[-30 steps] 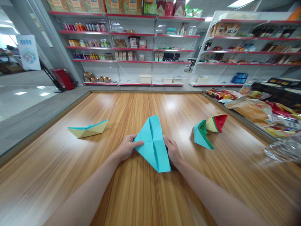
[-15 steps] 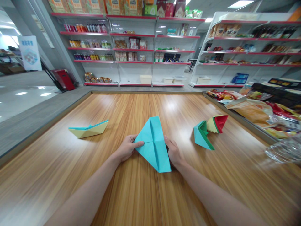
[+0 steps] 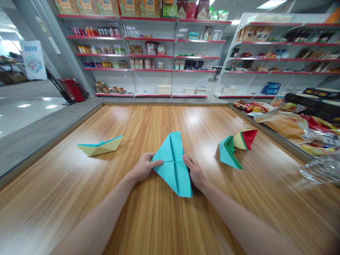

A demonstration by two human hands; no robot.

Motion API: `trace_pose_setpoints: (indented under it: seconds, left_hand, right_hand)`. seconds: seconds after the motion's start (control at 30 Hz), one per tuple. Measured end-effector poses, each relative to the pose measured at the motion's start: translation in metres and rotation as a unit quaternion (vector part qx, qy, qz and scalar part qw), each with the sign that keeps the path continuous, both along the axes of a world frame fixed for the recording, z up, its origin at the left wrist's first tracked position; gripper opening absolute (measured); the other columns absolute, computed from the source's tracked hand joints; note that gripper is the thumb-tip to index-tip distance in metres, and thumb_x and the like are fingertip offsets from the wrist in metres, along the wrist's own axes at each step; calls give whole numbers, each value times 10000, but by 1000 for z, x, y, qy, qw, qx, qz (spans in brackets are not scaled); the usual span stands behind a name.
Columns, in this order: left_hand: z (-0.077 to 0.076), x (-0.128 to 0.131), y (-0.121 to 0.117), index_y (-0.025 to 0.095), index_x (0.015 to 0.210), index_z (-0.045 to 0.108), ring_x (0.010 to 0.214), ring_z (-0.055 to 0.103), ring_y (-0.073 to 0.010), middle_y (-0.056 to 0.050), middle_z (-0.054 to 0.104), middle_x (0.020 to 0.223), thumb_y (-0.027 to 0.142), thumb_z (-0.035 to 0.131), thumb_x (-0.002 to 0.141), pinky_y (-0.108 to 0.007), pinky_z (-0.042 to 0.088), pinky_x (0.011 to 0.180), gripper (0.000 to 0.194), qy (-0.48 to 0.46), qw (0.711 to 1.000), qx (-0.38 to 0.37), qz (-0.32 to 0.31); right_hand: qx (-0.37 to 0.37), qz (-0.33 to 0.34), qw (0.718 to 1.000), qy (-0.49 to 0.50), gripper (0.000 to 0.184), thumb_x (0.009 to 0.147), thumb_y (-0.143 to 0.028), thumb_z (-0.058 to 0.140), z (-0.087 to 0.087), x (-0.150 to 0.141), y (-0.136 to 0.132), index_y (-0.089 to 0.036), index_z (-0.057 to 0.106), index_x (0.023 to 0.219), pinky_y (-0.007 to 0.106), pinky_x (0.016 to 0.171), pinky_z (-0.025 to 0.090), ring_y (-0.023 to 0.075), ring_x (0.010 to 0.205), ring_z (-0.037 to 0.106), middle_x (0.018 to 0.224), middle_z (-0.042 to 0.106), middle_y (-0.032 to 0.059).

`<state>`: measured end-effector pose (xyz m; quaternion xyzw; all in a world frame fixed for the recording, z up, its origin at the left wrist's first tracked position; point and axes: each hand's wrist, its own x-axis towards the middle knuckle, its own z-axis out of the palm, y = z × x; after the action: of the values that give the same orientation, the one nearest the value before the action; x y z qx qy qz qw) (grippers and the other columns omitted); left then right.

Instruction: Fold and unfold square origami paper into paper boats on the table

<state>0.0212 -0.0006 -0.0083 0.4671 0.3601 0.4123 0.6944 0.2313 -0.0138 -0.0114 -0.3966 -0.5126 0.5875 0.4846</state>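
Note:
A folded sheet of blue paper (image 3: 172,166) with crossing creases is held between both hands above the wooden table. My left hand (image 3: 145,166) pinches its pointed left corner, thumb on top and fingers underneath. On the opposite long edge, my right hand (image 3: 195,170) grips with the thumb over the paper and the other fingers hidden behind it. To the left lies a yellow-and-blue paper boat (image 3: 102,147). Over on the right, a blue-and-green paper boat (image 3: 228,152) rests on its side beside a yellow-and-red paper boat (image 3: 245,139).
The wooden table (image 3: 143,120) has a raised dark rim. Snack packets (image 3: 287,124) are heaped beyond its right edge, and a clear plastic object (image 3: 321,168) sits at the right. Stocked shelves (image 3: 151,53) stand behind the table, with a red box (image 3: 71,89) on the floor at left.
My right thumb has come over the paper's right edge and presses on its face. The right edge bends slightly inward, while my left hand stays nearly still.

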Motion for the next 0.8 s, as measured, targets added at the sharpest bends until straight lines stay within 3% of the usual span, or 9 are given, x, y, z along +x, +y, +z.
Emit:
trace_pose_setpoints:
  seconds: [0.2,0.53,0.8]
  left_hand:
    - [0,-1,0,109,959,657,733,627,-189,-80,683,853,282,730,695,-303,486,680,324,29,999,26,-23]
    - [-3,-6,1,97,932,660,690,614,-170,-72,673,814,293,747,667,-289,474,654,341,54,997,25,-49]
    - [0,-5,-1,104,999,643,735,619,-186,-83,675,875,295,756,652,-304,482,680,412,69,996,30,-53]
  right_hand:
    - [12,72,996,-50,370,794,-511,581,4,-2,-6,-163,646,902,288,686,480,201,773,603,849,657,51]
    - [1,64,997,-51,416,732,-507,654,-1,2,1,-135,667,918,349,728,521,242,824,648,896,696,92]
    - [19,102,992,-70,361,713,-425,700,2,3,1,-149,676,945,387,806,517,244,897,648,975,700,93]
